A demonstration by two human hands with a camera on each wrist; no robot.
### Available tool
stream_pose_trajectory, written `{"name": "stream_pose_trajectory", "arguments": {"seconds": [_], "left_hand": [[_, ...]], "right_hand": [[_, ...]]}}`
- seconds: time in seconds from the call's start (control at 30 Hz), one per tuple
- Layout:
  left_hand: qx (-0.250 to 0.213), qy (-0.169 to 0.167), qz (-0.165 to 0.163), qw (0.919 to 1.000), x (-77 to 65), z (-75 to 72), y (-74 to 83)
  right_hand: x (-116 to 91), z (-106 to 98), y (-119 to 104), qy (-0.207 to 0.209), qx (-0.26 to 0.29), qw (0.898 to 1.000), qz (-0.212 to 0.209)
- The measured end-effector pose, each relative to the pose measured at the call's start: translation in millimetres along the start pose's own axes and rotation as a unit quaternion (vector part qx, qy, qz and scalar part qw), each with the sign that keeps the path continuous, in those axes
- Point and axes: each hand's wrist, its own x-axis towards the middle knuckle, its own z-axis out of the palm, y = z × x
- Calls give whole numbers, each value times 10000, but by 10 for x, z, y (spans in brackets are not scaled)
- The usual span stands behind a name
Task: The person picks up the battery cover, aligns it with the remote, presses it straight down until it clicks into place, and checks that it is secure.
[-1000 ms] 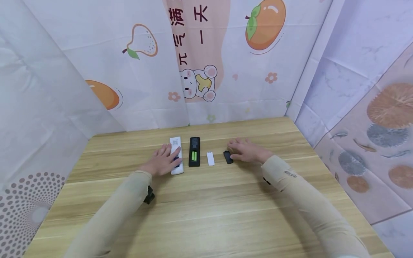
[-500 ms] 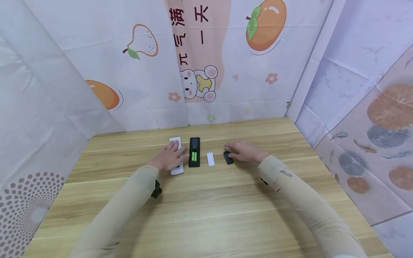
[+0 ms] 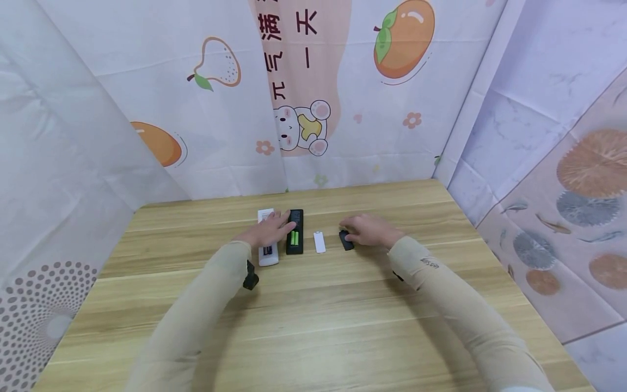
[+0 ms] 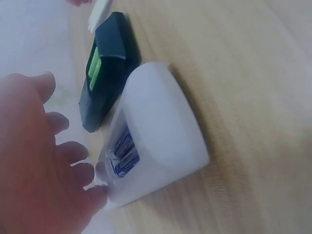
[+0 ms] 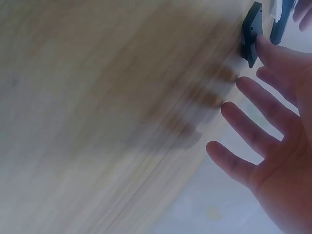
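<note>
My left hand point(image 3: 270, 228) is over the white remote control point(image 3: 269, 260), its fingers reaching to the upper part of the black remote control point(image 3: 295, 249). In the left wrist view its fingers are spread and hold nothing. Dark blue batteries point(image 4: 125, 155) sit in the white remote's uncovered compartment; green batteries point(image 3: 294, 238) sit in the black one's. A white battery cover point(image 3: 319, 242) lies right of the black remote. Beside it is a black battery cover point(image 3: 346, 240); my right hand point(image 3: 371, 230) is at it, the thumb at its edge, the other fingers extended.
Everything lies on a wood-grain table point(image 3: 313, 316). A printed white curtain point(image 3: 210, 136) hangs behind the table's back edge, and another patterned curtain point(image 3: 543, 218) stands along the right side.
My left hand has moved right, from the white remote toward the black one, uncovering the white remote's batteries. The right hand has shifted slightly left at the black cover.
</note>
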Motion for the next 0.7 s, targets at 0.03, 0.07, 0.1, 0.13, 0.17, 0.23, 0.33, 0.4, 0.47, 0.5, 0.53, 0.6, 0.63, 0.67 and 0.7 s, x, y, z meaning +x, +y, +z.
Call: {"name": "stream_pose_trajectory", "arguments": {"seconds": [0.03, 0.07, 0.1, 0.13, 0.17, 0.23, 0.33, 0.4, 0.47, 0.5, 0.53, 0.6, 0.63, 0.67, 0.7], "left_hand": [[-128, 32, 46, 9999, 12, -12, -1], [-209, 56, 60, 9997, 27, -20, -4], [-262, 87, 59, 9996, 36, -29, -6], [-286, 123, 65, 9995, 45, -37, -9], [-298, 168, 73, 9994, 56, -43, -13], [-364, 236, 4, 9991, 67, -55, -11], [-301, 270, -109, 9991, 91, -68, -4], [-252, 268, -173, 9992, 113, -80, 0], [-158, 260, -218, 9993, 141, -93, 5], [-136, 262, -236, 9993, 159, -97, 10], [-156, 255, -251, 9992, 176, -101, 13], [-250, 215, -290, 9990, 202, -103, 28], [-285, 185, -293, 9990, 214, -102, 35], [-329, 156, -306, 9989, 222, -100, 42], [-356, 127, -308, 9988, 234, -98, 49]], "right_hand": [[2, -3, -3, 12, -13, 10000, -19], [1, -6, -8, 29, -23, 10000, -40], [-1, -11, -13, 47, -32, 10000, -44], [-4, -16, -21, 60, -41, 10000, -53], [-6, -20, -29, 66, -49, 10000, -56], [-6, -27, -40, 50, -42, 10000, -35], [6, -33, -54, -36, -30, 9999, 90], [19, -42, -64, -85, -17, 9998, 172], [33, -54, -79, -99, -46, 9997, 212], [42, -60, -84, -95, -70, 9997, 219], [49, -67, -90, -90, -78, 9997, 211], [68, -80, -104, -122, -114, 9997, 195], [78, -85, -109, -128, -146, 9997, 161], [89, -91, -118, -152, -163, 9996, 145], [100, -98, -130, -185, -164, 9996, 142]]}}
